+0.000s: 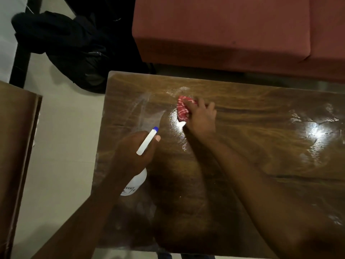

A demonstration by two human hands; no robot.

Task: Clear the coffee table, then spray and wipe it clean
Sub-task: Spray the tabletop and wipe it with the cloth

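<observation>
My right hand (200, 119) pressed the crumpled red checked cloth (183, 109) near the glossy brown wooden surface's (242, 146) far left corner; left-hand fingers (157, 138) gripped the white spray bottle (137, 181), nozzle aimed toward it.

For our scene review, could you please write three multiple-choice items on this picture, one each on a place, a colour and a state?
1. Where is the cloth?
A. on the sofa
B. on the coffee table, under the right hand
C. on the floor

2. What colour is the spray bottle nozzle tip?
A. blue
B. green
C. yellow

3. How does the tabletop look?
A. dusty and dry
B. covered with objects
C. wet and streaked

Answers: 1 B, the right hand presses the cloth to the wood; 2 A, the tip above the left hand is blue; 2 aside, 3 C, glossy smears catch the light.
</observation>
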